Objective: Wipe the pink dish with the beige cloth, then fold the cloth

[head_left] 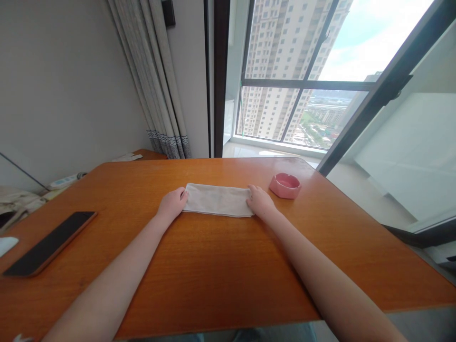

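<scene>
"Cloth (pixel 217 200) first: where do you have it?"

"Pale and folded into a long strip, it lies crosswise on the table (pixel 221 270) in front of you. Your left hand (pixel 171 205) is closed on one end, your right hand (pixel 262 203) on the other."

"And around you?"

"Near your right hand sits a pink dish (pixel 285 186). Well to your left lies a dark flat device (pixel 52 244). Past the far edge hangs a grey curtain (pixel 153 80), left of the window (pixel 274 84)."

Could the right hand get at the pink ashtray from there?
Probably yes: the ashtray sits just beside the right hand, with nothing visible between them, though that hand is on the cloth.
</scene>
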The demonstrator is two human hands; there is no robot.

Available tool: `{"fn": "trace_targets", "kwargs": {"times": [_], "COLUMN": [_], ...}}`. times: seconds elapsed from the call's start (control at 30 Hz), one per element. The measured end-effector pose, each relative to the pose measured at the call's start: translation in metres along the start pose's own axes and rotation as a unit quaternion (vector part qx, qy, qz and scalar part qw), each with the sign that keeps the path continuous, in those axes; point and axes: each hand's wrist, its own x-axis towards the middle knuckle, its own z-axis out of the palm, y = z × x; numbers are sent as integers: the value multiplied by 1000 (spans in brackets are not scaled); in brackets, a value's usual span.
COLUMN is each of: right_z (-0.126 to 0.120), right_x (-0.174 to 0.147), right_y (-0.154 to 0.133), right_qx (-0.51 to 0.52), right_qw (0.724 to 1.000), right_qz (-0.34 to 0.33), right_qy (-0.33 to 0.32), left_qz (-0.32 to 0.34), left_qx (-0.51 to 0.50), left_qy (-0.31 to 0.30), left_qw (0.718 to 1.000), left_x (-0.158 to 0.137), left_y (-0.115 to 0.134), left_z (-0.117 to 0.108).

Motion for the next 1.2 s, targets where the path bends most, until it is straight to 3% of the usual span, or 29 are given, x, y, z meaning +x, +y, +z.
{"fn": "trace_targets", "kwargs": {"times": [0.2, 0.43, 0.77, 0.9, 1.07, 1.2], "right_z": [-3, 2, 1, 4, 7, 6], "right_x": [-2, -3, 1, 4, 6, -1], "right_y": [-3, -12, 1, 3, 4, -3], "right_qx": [20, 145, -10, -5, -8, -57], "right_qw": [998, 989, 1000, 1000, 1000, 997], "right_qz": [48, -18, 5, -23, -6, -27], "right_qy": [-29, -26, -4, -8, -18, 54], "left_qz": [-25, -28, -30, -44, -47, -53], "left_qx": [69, 65, 62, 46, 45, 69], "left_qy": [-18, -33, -30, -23, -31, 3], "left_qw": [997, 997, 997, 998, 997, 996], "left_x": [-3, -5, -5, -4, -2, -1], "left_y": [5, 9, 8, 7, 0, 0], "left_z": [-5, -3, -3, -6, -4, -2]}}
